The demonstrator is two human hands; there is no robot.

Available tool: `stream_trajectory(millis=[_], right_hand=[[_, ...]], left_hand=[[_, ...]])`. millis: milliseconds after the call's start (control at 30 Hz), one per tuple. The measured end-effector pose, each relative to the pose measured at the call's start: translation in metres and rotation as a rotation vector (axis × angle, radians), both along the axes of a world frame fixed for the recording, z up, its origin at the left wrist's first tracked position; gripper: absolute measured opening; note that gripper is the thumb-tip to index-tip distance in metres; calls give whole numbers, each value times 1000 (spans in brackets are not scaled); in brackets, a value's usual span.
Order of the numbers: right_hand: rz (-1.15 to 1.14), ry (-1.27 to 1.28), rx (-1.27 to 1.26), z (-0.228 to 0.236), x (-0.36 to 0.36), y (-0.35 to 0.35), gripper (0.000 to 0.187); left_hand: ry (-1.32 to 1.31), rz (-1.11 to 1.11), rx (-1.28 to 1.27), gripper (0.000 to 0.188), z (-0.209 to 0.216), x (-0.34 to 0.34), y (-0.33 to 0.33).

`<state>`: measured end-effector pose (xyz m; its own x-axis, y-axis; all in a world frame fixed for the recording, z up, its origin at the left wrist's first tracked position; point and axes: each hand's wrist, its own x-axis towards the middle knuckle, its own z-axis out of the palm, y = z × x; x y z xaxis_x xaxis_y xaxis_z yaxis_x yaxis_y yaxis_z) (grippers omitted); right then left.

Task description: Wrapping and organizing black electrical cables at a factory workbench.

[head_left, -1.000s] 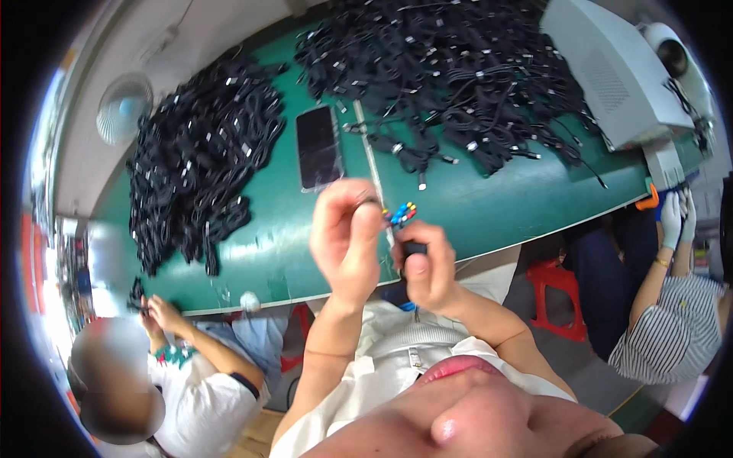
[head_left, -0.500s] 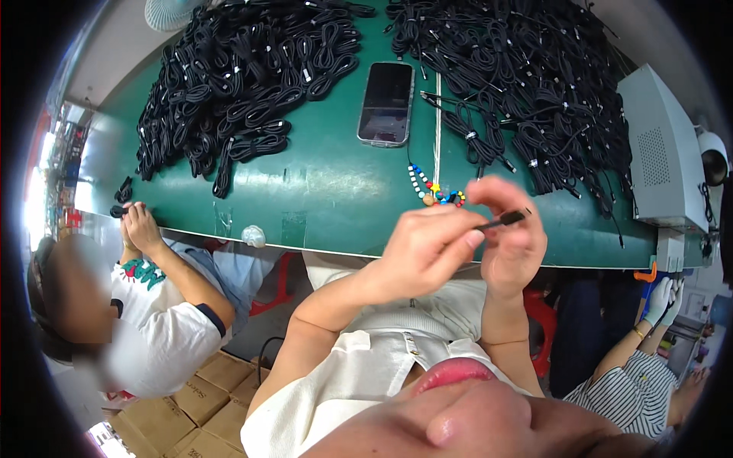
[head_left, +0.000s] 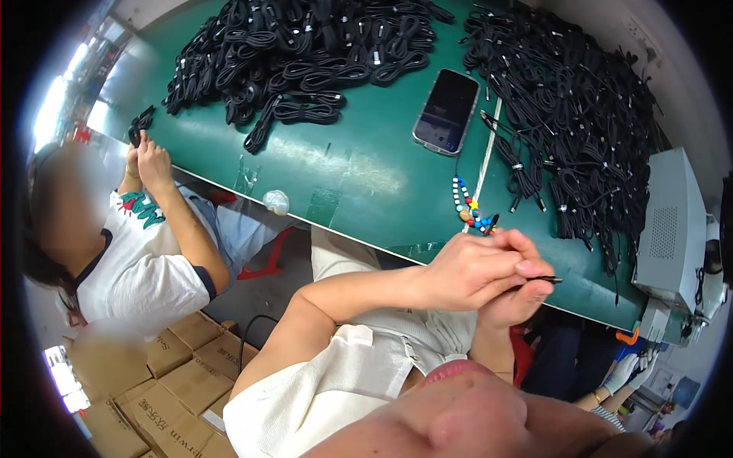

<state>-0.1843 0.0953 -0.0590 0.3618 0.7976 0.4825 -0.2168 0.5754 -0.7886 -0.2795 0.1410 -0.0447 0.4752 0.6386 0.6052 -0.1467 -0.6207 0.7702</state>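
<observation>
My left hand [head_left: 472,269] and my right hand [head_left: 513,304] are together just in front of the table's near edge. A thin black cable end [head_left: 551,279] sticks out to the right from between the pinched fingers. The fingers of both hands are closed on it, and most of it is hidden by them. Just beyond my hands lies a colourful beaded strap [head_left: 467,208], joined by a cord to a phone [head_left: 447,112] lying face up on the green table [head_left: 366,183].
Black bundled cables lie in a left heap [head_left: 305,61] and a right heap [head_left: 565,114]. A grey metal box [head_left: 676,229] stands at the far right. To the left, another person's hands [head_left: 149,164] hold a black cable bundle. Cardboard boxes [head_left: 168,412] sit lower left.
My view has turned, so the table appears tilted. My right hand's fingers, spread before, have closed around the cable end beside my left hand.
</observation>
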Motion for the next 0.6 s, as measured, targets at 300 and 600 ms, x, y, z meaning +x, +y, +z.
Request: stream_trajectory(millis=[300,600], right_hand=[[-462,-185,75,79,176,-10,37],[-722,-1577,-428,5,209,34,22]], left_hand=[[695,703,378,32,-3,-110,111],[1352,1078,503,40,-37,-179,124]])
